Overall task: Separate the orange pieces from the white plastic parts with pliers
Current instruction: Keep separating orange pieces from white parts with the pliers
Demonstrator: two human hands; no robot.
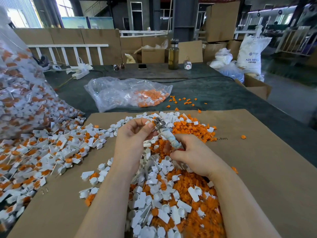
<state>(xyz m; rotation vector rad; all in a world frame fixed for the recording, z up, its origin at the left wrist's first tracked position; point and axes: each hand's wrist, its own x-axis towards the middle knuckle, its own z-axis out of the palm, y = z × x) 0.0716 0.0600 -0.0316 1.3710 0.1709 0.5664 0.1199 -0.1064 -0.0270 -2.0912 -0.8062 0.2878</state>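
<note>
My right hand [192, 155] grips the wrapped handles of the pliers [164, 133], whose metal jaws point up and to the left. My left hand [135, 133] pinches a small white plastic part [148, 122] right at the jaws. Below my hands lies a mixed heap of separated orange pieces [193, 225] and white parts [164, 215]. A pile of joined white-and-orange parts [51, 152] covers the left side. More orange pieces [190, 129] are heaped beyond the pliers.
A cardboard sheet [265, 169] covers the dark table. A clear bag [127, 93] with orange and white parts lies behind it, and a big full bag [20, 93] rises at the left. A bottle [173, 54], phone [142, 66] and power strip [80, 73] stand at the back.
</note>
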